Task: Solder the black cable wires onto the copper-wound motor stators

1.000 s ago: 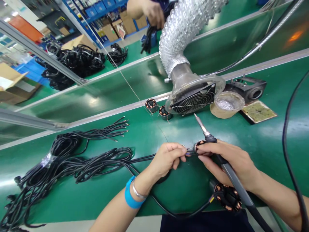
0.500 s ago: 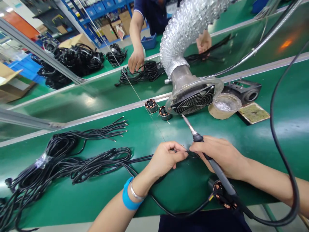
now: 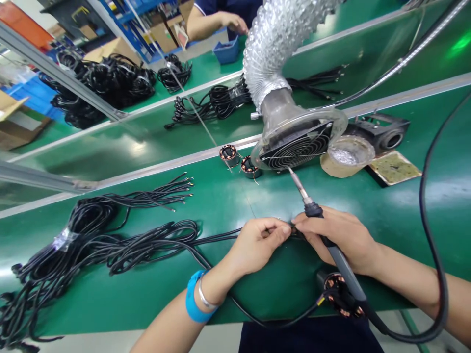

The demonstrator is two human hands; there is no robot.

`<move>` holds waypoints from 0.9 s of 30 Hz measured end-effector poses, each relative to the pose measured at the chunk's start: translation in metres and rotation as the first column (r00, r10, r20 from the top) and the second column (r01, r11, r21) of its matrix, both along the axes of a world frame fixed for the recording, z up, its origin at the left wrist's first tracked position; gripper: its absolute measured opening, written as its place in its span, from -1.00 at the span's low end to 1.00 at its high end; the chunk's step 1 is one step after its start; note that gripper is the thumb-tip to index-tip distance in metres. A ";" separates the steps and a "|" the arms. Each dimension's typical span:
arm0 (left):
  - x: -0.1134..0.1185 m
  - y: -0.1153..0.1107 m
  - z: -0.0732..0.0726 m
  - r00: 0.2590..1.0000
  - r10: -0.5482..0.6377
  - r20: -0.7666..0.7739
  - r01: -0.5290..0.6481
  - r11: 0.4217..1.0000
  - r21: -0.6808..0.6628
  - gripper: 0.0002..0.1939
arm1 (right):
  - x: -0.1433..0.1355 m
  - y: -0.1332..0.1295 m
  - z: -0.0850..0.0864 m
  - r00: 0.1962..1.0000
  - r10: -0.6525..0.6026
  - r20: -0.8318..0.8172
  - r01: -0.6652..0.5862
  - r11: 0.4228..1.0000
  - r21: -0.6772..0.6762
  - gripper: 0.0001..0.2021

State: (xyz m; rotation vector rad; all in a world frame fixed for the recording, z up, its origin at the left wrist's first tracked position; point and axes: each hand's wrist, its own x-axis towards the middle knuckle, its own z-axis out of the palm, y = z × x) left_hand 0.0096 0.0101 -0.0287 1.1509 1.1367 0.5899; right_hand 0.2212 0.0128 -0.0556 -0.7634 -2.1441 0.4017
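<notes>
My right hand [image 3: 336, 240] is closed around a soldering iron [image 3: 344, 269], whose metal tip points up and away towards the fan. Its thumb and fingertips also meet near the left fingertips. My left hand [image 3: 259, 245] is pinched on the end of a black cable [image 3: 217, 239]; the exact part between the fingertips is small and mostly hidden. Below my right hand, a copper-wound motor stator [image 3: 336, 289] lies by the bench's front edge, with a black cable [image 3: 270, 323] joined to it by coloured wires. Bundled black cables [image 3: 154, 245] lie to the left.
A fume extractor fan [image 3: 298, 147] hangs from a silver duct [image 3: 265, 54] ahead. Two stators [image 3: 228, 156] stand beside it. Right of it are a round tub [image 3: 346, 159], an iron holder [image 3: 386, 130] and a sponge tray [image 3: 393, 169]. A co-worker's hand [image 3: 235, 22] is beyond the partition.
The co-worker's hands have left the cable bundle across the partition; one is now raised further back. My hands stay together at the cable end, with only a slight shift of the iron.
</notes>
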 end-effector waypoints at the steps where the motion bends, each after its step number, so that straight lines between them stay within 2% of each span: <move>1: 0.000 0.000 0.000 0.999 -0.006 0.031 0.008 0.999 -0.054 -0.54 | -0.002 -0.001 0.003 0.999 -0.006 -0.043 0.006 1.000 0.002 -0.69; 4: 0.002 0.000 0.001 0.991 0.037 0.128 -0.013 0.983 -0.183 -0.48 | -0.006 -0.003 0.011 0.993 -0.030 -0.117 0.028 0.999 -0.018 -0.72; 7: 0.003 0.001 0.000 0.973 0.118 0.198 -0.068 0.968 -0.243 -0.47 | -0.009 -0.003 0.015 0.992 -0.004 -0.129 0.003 1.000 -0.013 -0.72; 10: 0.004 0.001 -0.001 0.974 0.118 0.192 -0.071 0.969 -0.235 -0.52 | -0.009 -0.003 0.014 0.994 -0.001 -0.112 -0.003 0.999 -0.032 -0.74; 17: 0.004 0.000 0.005 0.997 0.070 0.039 -0.062 0.982 -0.177 -0.75 | -0.006 -0.004 0.009 0.996 0.009 -0.089 -0.014 0.998 -0.054 -0.72; 20: 0.003 0.001 0.005 0.995 0.067 0.073 -0.053 0.981 -0.185 -0.80 | -0.007 -0.004 0.008 0.995 0.010 -0.099 -0.016 0.998 -0.057 -0.70; 23: 0.002 0.002 0.003 0.989 0.069 0.127 -0.042 0.979 -0.198 -0.75 | -0.007 -0.003 0.009 0.994 0.001 -0.107 -0.007 0.999 -0.054 -0.70; 27: 0.003 0.002 0.003 0.988 0.074 0.136 -0.041 0.972 -0.232 -0.55 | -0.008 -0.002 0.011 0.994 -0.004 -0.110 -0.001 0.999 -0.040 -0.72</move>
